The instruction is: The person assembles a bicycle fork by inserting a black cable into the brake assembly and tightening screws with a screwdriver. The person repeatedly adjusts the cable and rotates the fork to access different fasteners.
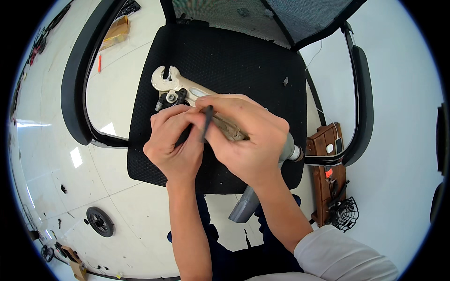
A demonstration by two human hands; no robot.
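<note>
A cream-coloured metal part (165, 79) with an open ring-shaped end lies on the black chair seat (220, 56). A small black mechanism (172, 97) with a silver bolt sits against it, just beyond my fingers. Both hands meet over the part. My left hand (176, 140) is closed, its thumb and fingertips pinched together at the near side of the part. My right hand (255, 136) is closed in a pinch too, with a short, thin dark piece (207, 122), slightly blurred, at its fingertips. A grey tube (245, 206) slants out from under my right hand toward my knees.
Black armrests (77, 75) flank the seat. To the right stands a brown wooden box (323, 140) with a phone on it, near a black wire basket (346, 213). A small wheel (99, 221) and an orange stick (99, 63) lie on the left floor.
</note>
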